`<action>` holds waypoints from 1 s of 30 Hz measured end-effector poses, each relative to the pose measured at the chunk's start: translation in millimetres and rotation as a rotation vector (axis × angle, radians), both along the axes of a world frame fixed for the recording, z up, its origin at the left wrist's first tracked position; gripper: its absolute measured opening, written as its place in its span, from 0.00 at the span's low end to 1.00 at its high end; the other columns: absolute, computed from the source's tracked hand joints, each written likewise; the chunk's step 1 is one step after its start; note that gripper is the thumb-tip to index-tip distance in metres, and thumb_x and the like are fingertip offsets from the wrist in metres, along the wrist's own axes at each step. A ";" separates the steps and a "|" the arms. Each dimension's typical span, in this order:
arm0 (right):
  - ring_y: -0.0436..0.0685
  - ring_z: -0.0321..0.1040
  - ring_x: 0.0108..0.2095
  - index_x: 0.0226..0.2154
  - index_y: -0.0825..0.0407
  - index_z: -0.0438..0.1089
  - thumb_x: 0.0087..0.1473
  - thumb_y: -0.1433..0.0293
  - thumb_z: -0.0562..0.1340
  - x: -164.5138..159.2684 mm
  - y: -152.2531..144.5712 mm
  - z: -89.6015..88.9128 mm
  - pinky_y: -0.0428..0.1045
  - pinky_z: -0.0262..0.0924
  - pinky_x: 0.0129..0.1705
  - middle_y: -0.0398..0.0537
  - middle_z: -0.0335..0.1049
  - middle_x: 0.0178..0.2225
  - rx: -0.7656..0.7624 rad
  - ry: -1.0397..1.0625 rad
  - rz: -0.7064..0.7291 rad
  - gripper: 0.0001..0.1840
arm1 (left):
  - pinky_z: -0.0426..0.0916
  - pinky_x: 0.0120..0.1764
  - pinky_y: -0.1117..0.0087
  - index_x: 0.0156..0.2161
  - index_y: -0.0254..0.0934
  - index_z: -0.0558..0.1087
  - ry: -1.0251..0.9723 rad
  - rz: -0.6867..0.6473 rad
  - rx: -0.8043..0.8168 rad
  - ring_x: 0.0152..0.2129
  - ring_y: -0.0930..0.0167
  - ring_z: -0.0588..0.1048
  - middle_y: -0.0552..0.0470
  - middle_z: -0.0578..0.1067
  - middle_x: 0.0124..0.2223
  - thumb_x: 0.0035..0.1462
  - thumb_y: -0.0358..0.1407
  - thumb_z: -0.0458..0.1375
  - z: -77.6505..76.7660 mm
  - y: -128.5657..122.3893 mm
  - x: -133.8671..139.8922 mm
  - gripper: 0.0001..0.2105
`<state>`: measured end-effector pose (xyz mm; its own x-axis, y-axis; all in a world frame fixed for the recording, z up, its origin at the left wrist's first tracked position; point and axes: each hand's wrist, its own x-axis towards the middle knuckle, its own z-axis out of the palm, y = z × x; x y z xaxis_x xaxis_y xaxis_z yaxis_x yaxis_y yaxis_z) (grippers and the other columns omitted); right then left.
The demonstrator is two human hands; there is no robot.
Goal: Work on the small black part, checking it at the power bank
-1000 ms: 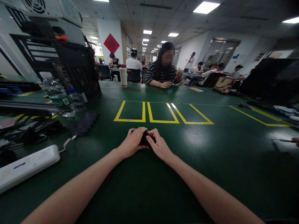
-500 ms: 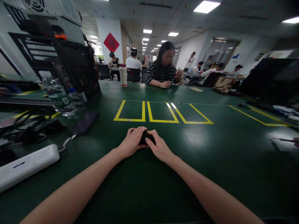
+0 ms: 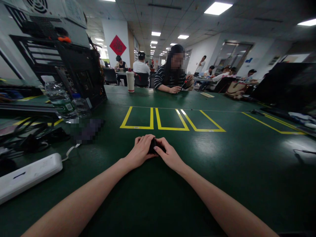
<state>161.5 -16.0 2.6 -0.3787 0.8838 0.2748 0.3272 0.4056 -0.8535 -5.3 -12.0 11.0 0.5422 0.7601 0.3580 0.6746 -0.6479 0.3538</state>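
A small black object (image 3: 152,146) is between my two hands, just above or on the green table (image 3: 158,194); its kind is mostly hidden by fingers. My left hand (image 3: 141,148) wraps around its left side, fingers over the top and thumb below. From the right, my right hand (image 3: 169,152) grips it, with the thumb pressed against the near face. Both hands are closed and nearly touch each other. Beyond them, yellow tape outlines (image 3: 172,129) mark the table.
On the left are a white power strip (image 3: 32,174), black cables (image 3: 27,131), plastic bottles (image 3: 59,102) and an open computer case (image 3: 81,72). Across the table a person in a striped top (image 3: 161,79) holds a red-tipped tool, near a white cup (image 3: 130,81). A dark thin tool (image 3: 304,151) shows at the right edge.
My hands stay almost still around the black object. At the right edge, the thin tool has shifted right, and the fingers holding it have left the view.
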 end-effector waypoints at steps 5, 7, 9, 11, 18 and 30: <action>0.54 0.62 0.44 0.43 0.47 0.59 0.53 0.69 0.55 2.7 -4.8 2.3 0.54 0.57 0.46 0.44 0.63 0.41 -0.013 0.019 0.019 0.13 | 0.52 0.51 0.56 0.55 0.42 0.48 -0.034 -0.034 -0.031 0.51 0.62 0.60 0.45 0.60 0.54 0.53 0.36 0.56 5.4 -2.7 -0.4 0.28; 0.54 0.61 0.45 0.42 0.47 0.59 0.53 0.69 0.54 3.7 -4.3 1.9 0.54 0.56 0.47 0.44 0.63 0.41 -0.020 0.029 0.028 0.12 | 0.52 0.51 0.56 0.55 0.42 0.48 -0.046 -0.047 -0.040 0.50 0.62 0.61 0.46 0.61 0.54 0.52 0.38 0.56 6.3 -3.1 0.1 0.28; 0.54 0.61 0.45 0.41 0.47 0.59 0.53 0.69 0.55 4.2 -3.5 1.4 0.54 0.56 0.48 0.43 0.63 0.41 -0.019 0.033 0.029 0.11 | 0.52 0.50 0.56 0.54 0.42 0.49 -0.055 -0.045 -0.044 0.49 0.61 0.61 0.46 0.62 0.52 0.51 0.39 0.57 5.5 -2.6 0.8 0.28; 0.54 0.61 0.44 0.41 0.47 0.59 0.52 0.69 0.55 3.9 -2.9 0.7 0.54 0.56 0.48 0.43 0.63 0.41 -0.010 0.031 0.019 0.11 | 0.52 0.51 0.56 0.53 0.41 0.50 -0.062 -0.031 -0.043 0.48 0.62 0.62 0.47 0.63 0.51 0.50 0.36 0.57 3.9 -1.8 1.5 0.27; 0.53 0.63 0.41 0.37 0.50 0.60 0.54 0.66 0.53 -2.9 1.1 -4.0 0.52 0.58 0.45 0.44 0.64 0.37 -0.022 0.119 -0.041 0.07 | 0.50 0.52 0.57 0.51 0.40 0.52 -0.046 -0.052 -0.067 0.48 0.64 0.61 0.47 0.62 0.50 0.52 0.34 0.55 8.7 -4.2 1.0 0.23; 0.54 0.63 0.38 0.39 0.49 0.59 0.56 0.65 0.51 2.1 -7.7 3.4 0.52 0.59 0.41 0.45 0.64 0.37 -0.012 -0.044 -0.019 0.09 | 0.51 0.51 0.56 0.51 0.41 0.52 -0.041 -0.053 -0.056 0.48 0.62 0.62 0.48 0.62 0.50 0.51 0.33 0.55 7.1 -3.2 1.0 0.23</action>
<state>163.6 -23.7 6.0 -0.3736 0.8939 0.2478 0.3718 0.3891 -0.8428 -4.3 -15.1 18.1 0.5676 0.7504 0.3388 0.6244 -0.6605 0.4170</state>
